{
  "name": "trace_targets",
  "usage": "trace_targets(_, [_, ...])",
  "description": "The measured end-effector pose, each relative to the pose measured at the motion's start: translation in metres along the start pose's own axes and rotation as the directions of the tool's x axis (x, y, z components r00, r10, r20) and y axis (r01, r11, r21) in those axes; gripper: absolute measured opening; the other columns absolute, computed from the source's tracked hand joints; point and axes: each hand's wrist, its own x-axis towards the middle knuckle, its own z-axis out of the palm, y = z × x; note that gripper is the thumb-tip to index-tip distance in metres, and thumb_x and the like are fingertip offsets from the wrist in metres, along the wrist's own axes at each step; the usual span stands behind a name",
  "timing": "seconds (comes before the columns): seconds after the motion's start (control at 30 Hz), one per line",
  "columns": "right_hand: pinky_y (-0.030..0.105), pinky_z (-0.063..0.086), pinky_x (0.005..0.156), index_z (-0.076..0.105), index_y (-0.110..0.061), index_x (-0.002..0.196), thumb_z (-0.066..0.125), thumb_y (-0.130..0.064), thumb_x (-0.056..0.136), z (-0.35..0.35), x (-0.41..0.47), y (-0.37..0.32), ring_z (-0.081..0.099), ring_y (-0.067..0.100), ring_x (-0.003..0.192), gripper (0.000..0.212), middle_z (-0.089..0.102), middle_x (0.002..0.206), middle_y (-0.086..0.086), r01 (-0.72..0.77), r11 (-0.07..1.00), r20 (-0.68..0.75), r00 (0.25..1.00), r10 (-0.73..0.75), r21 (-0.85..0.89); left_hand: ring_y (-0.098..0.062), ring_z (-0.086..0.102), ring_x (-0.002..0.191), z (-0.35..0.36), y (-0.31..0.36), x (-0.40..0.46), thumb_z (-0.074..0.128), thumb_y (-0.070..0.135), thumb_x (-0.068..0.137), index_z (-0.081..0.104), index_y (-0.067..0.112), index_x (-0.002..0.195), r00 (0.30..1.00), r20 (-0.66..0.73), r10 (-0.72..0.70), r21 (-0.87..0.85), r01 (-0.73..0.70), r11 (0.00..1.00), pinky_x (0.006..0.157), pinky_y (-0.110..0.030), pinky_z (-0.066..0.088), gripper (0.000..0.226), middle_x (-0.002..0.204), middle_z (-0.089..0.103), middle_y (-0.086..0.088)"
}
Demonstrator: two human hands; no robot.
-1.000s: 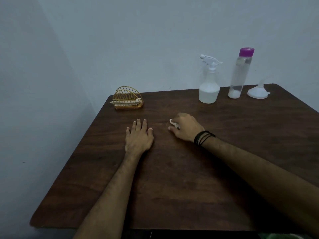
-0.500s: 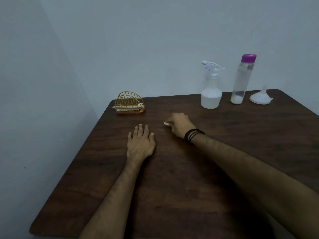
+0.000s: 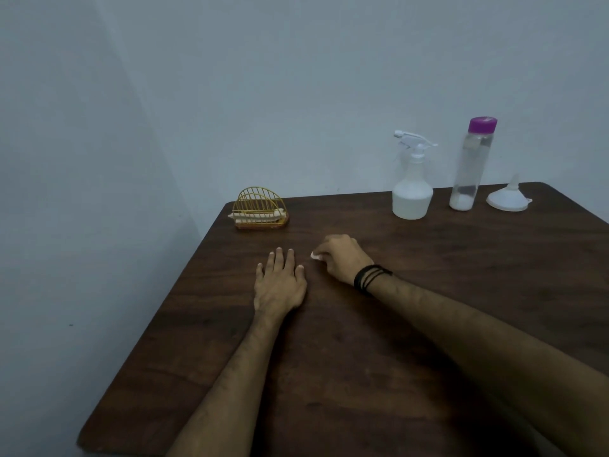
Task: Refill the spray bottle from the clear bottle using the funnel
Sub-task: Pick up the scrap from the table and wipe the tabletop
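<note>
A white spray bottle (image 3: 412, 192) with its trigger head on stands at the back of the dark wooden table (image 3: 428, 324). Right of it is a tall clear bottle (image 3: 469, 166) with a purple cap, a little liquid at its bottom. A white funnel (image 3: 508, 198) lies mouth-down at the far right corner. My left hand (image 3: 280, 285) rests flat on the table, fingers apart. My right hand (image 3: 342, 258), with black bands on the wrist, is curled on a small white wad (image 3: 315, 256) pressed to the tabletop, well in front of the bottles.
A yellow wire napkin holder (image 3: 259, 209) with white napkins sits at the table's back left corner. Pale walls stand behind and to the left. The table's left edge runs diagonally toward me.
My right hand has slid left across the table with the white wad, closer to my left hand. The view has tilted up a little; the bottles and funnel have not moved.
</note>
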Motion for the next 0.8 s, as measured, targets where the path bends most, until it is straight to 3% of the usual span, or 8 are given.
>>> trace_targets(0.07, [0.029,0.044,0.095,0.076,-0.023,0.112,0.065,-0.018,0.094,-0.001,-0.01,-0.006,0.061,0.016,0.108,0.022,0.069,0.114,-0.003,0.018,0.997,0.049,0.999,-0.021,0.077,-0.022,0.003,0.156,0.0,0.0,0.0,0.017,0.042,0.106,0.011,0.019,0.161,1.0,0.001,0.004,0.003,-0.004,1.0,0.125,-0.047,0.004,0.06,0.169,0.006,-0.007])
trace_targets(0.13, [0.025,0.047,0.091,0.079,-0.024,0.105,0.068,-0.014,0.09,-0.007,-0.01,-0.005,0.062,0.011,0.104,0.021,0.072,0.111,-0.004,-0.11,0.961,0.129,0.988,0.079,0.254,-0.022,0.003,0.156,-0.001,-0.001,0.0,0.017,0.041,0.107,0.011,0.018,0.161,1.0,-0.002,0.008,0.008,-0.008,1.0,0.125,-0.048,0.005,0.059,0.169,0.007,-0.007])
trace_targets(0.27, [0.026,0.055,0.081,0.078,-0.021,0.087,0.066,0.0,0.086,-0.022,0.0,0.008,0.063,0.017,0.105,0.024,0.071,0.114,0.005,-0.465,0.494,0.289,0.873,0.393,0.735,-0.022,0.005,0.156,-0.002,0.0,0.0,0.017,0.043,0.106,0.012,0.018,0.161,1.0,-0.003,0.005,0.002,-0.005,1.0,0.125,-0.048,0.005,0.06,0.169,0.008,-0.008])
trace_targets(0.33, [0.029,0.055,0.091,0.078,-0.023,0.086,0.07,-0.005,0.085,-0.023,0.003,0.02,0.064,0.013,0.101,0.02,0.072,0.102,-0.002,-0.421,0.685,0.103,0.885,0.455,0.595,-0.022,0.004,0.156,-0.002,0.0,0.0,0.017,0.043,0.106,0.012,0.018,0.161,1.0,-0.003,0.0,-0.001,0.0,1.0,0.125,-0.048,0.005,0.061,0.169,0.008,-0.007])
trace_targets(0.4, [0.031,0.054,0.095,0.079,-0.023,0.089,0.069,-0.007,0.086,-0.016,0.002,0.028,0.065,0.012,0.096,0.02,0.072,0.094,-0.004,-0.313,0.899,-0.089,0.931,0.355,0.306,-0.022,0.004,0.156,-0.001,-0.001,0.0,0.017,0.043,0.106,0.011,0.018,0.161,1.0,-0.001,-0.002,-0.002,0.002,1.0,0.125,-0.047,0.005,0.061,0.169,0.007,-0.007])
trace_targets(0.57, [0.033,0.049,0.09,0.072,-0.017,0.115,0.057,-0.006,0.092,0.003,-0.007,0.028,0.059,0.023,0.106,0.03,0.07,0.111,0.004,-0.09,0.991,-0.124,0.989,0.078,-0.094,-0.021,0.003,0.156,0.001,-0.002,0.0,0.017,0.044,0.106,0.012,0.019,0.161,1.0,-0.002,-0.007,-0.006,0.007,1.0,0.125,-0.046,0.003,0.061,0.169,0.007,-0.006])
trace_targets(0.7, [0.033,0.048,0.095,0.071,-0.021,0.111,0.063,-0.021,0.094,-0.002,-0.011,0.022,0.058,0.018,0.111,0.019,0.066,0.116,0.0,-0.104,0.994,-0.066,0.992,0.103,-0.015,-0.021,0.002,0.156,0.001,-0.002,0.002,0.017,0.044,0.106,0.011,0.019,0.161,1.0,0.006,-0.007,-0.007,0.007,1.0,0.125,-0.046,0.003,0.061,0.169,0.006,-0.006])
trace_targets(0.8, [0.03,0.052,0.092,0.074,-0.025,0.102,0.072,-0.014,0.088,-0.014,-0.006,0.013,0.059,0.012,0.106,0.018,0.066,0.112,-0.005,-0.272,0.884,0.165,0.96,0.225,0.38,-0.021,0.002,0.156,0.0,-0.002,0.002,0.017,0.044,0.106,0.01,0.019,0.161,1.0,0.011,-0.004,-0.002,0.004,1.0,0.125,-0.047,0.003,0.061,0.169,0.005,-0.006])
